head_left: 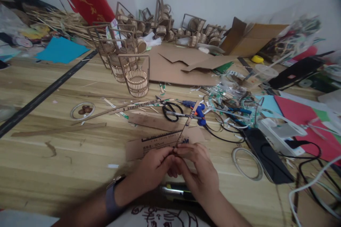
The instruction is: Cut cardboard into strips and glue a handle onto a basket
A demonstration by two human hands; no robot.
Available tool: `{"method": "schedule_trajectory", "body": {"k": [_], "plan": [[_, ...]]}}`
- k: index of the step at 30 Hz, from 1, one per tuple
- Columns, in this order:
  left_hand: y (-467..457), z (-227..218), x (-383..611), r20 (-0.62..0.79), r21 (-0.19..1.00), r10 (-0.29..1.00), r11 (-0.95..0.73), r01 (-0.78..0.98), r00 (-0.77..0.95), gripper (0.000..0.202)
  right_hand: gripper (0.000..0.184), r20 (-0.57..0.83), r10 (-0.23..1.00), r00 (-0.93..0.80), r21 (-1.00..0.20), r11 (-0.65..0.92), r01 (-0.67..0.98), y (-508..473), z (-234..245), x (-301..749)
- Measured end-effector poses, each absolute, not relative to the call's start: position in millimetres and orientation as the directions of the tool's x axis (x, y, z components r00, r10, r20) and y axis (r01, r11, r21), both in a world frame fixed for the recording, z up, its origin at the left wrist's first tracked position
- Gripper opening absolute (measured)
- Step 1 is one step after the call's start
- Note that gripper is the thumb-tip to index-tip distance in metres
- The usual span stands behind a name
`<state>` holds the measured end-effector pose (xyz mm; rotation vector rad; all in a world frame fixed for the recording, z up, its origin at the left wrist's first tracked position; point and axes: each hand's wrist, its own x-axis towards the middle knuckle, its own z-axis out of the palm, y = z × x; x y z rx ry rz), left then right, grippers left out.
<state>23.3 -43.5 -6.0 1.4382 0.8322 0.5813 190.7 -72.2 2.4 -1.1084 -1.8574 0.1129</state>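
Observation:
Both hands meet low in the middle of the head view, pinching one end of a narrow cardboard strip (187, 124). My left hand (157, 165), with a watch on the wrist, has its fingers closed at the strip's lower end. Against it, my right hand (198, 170) presses the same strip between thumb and fingers. The strip slants up and away to the right. Beneath it lies a printed cardboard piece (157, 145). Black-handled scissors (172, 111) and a blue glue gun (201, 111) rest just beyond. A cutter-like tool (177, 192) lies partly hidden under my forearms.
Small stick-sided buckets with tall handles (137, 81) stand at the back left. Cardboard sheets (170, 67) lie behind the scissors. On the right are a phone (268, 156), a tape ring (247, 163), a white power strip (279, 136) and cables. Another ring (82, 111) surrounds brown balls on the left.

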Motion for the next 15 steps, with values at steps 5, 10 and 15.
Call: {"method": "schedule_trajectory", "body": {"k": [5,10,15], "plan": [[-44.4,-5.5,23.3,-0.119,0.986,0.801,0.024,0.167,0.587,0.045,0.019,0.681,0.713,-0.167,-0.442,0.582,0.683,-72.7,-2.0,192.2],[-46.1,-5.7,22.0,-0.078,0.985,0.801,-0.030,0.170,0.594,0.049,0.020,0.687,0.707,-0.166,-0.431,0.581,0.691,-74.1,0.7,192.5],[-47.0,-8.0,20.8,-0.084,0.995,0.764,0.025,0.101,0.640,0.052,0.015,0.625,0.778,-0.061,-0.548,0.493,0.676,-75.5,4.4,195.2]]}}
